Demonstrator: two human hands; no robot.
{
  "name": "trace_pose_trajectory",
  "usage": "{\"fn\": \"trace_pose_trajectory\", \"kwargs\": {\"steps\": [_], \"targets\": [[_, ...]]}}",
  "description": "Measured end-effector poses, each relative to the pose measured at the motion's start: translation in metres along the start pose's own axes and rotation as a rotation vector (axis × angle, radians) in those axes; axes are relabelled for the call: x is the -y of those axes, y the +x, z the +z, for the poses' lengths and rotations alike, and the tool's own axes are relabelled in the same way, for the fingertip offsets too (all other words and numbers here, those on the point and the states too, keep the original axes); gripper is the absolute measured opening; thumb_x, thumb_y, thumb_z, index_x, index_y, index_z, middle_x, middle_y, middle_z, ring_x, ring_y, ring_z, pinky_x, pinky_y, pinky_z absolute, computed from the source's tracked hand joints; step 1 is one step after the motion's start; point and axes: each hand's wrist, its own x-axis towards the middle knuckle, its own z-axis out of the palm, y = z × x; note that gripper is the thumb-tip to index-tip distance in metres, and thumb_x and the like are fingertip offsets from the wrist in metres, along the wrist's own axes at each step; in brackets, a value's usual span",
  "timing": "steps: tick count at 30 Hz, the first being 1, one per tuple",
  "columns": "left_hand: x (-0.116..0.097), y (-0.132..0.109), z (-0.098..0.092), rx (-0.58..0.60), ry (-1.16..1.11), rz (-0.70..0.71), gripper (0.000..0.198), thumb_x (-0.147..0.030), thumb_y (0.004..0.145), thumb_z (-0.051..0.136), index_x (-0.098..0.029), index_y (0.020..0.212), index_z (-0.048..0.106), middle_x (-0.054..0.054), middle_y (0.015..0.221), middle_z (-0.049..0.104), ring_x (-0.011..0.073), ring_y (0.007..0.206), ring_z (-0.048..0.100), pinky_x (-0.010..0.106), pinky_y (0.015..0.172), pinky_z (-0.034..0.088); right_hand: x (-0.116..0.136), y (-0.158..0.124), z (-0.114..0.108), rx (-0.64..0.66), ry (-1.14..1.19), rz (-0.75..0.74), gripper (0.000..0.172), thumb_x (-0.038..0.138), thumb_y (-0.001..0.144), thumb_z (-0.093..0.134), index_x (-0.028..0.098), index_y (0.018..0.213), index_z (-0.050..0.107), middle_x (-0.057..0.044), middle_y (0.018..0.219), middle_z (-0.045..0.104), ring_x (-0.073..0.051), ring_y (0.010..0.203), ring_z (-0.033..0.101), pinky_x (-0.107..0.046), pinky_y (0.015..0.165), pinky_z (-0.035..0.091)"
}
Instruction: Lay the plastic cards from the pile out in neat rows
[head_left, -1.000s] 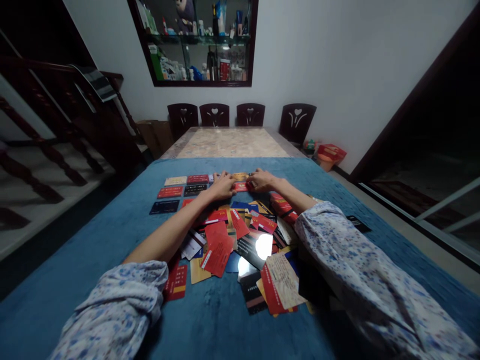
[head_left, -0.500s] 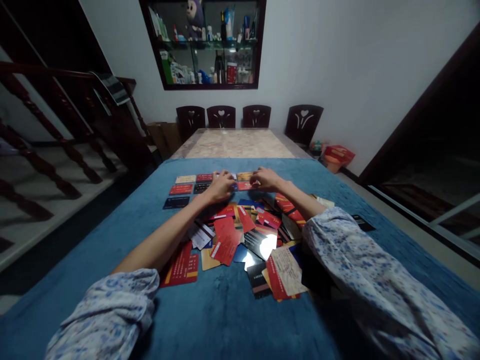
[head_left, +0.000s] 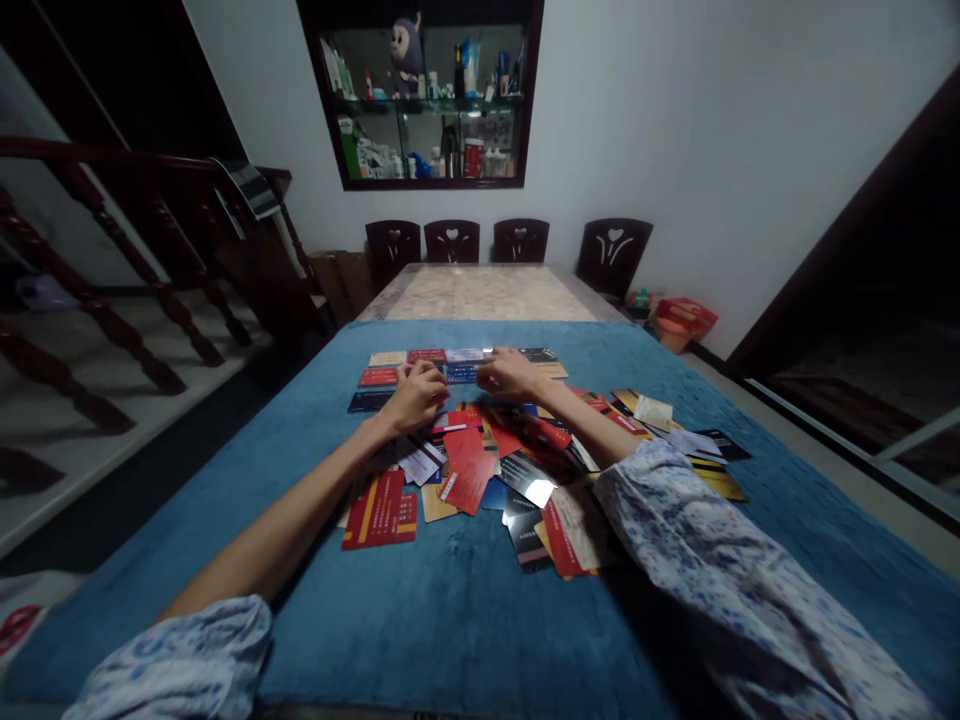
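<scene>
Bank-type cards lie in short rows on a blue cloth, including a blue card (head_left: pixel 461 374), a red card (head_left: pixel 377 377) and a dark navy card (head_left: pixel 370 401). My left hand (head_left: pixel 421 393) is over the second row, fingers bent and a little apart, with no card visible in it. My right hand (head_left: pixel 511 374) curls down over the row just right of the blue card; its fingertips and whatever lies under them are hidden. Below both hands spreads a loose pile of overlapping cards, with a red card (head_left: pixel 469 472) near its middle.
More cards, among them a pale paper slip (head_left: pixel 654 412), lie right of my right forearm. The blue cloth (head_left: pixel 450 630) covers the near part of a long stone-topped table (head_left: pixel 487 290). Dark chairs (head_left: pixel 615 250) stand beyond it, and a wooden railing (head_left: pixel 112 270) runs at the left.
My left hand has moved left and toward me, uncovering the blue card. My right hand has shifted slightly left along the rows. The whole view has tilted a little.
</scene>
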Motion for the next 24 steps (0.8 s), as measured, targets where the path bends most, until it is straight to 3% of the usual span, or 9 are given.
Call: {"fn": "trace_pose_trajectory", "kwargs": {"steps": [7, 12, 24], "targets": [[0.006, -0.042, -0.011, 0.029, -0.035, -0.039, 0.023, -0.018, 0.087, 0.054, -0.023, 0.091, 0.076, 0.008, 0.109, 0.073, 0.029, 0.118, 0.048, 0.052, 0.099, 0.026, 0.032, 0.002, 0.001, 0.002, 0.073, -0.107, 0.019, 0.023, 0.088, 0.057, 0.02, 0.097, 0.074, -0.009, 0.105, 0.071, -0.025, 0.104, 0.052, -0.032, 0.078, 0.032], [0.011, -0.067, -0.017, 0.072, -0.104, 0.006, 0.023, -0.019, 0.087, 0.054, -0.024, 0.092, 0.076, 0.007, 0.106, 0.074, 0.0285, 0.117, 0.048, 0.053, 0.104, 0.029, 0.056, 0.002, 0.004, -0.022, 0.11, -0.138, 0.018, 0.028, 0.09, 0.058, 0.022, 0.098, 0.073, -0.008, 0.106, 0.071, -0.024, 0.105, 0.051, -0.032, 0.077, 0.029], [0.012, -0.096, -0.017, 0.146, -0.182, 0.116, 0.027, -0.017, 0.09, 0.053, -0.027, 0.102, 0.075, 0.003, 0.117, 0.074, 0.0286, 0.13, 0.043, 0.053, 0.11, 0.031, 0.097, 0.003, 0.009, -0.005, 0.133, -0.249, 0.024, 0.028, 0.093, 0.053, 0.023, 0.104, 0.074, -0.008, 0.107, 0.071, -0.025, 0.108, 0.049, -0.035, 0.079, 0.031]]}}
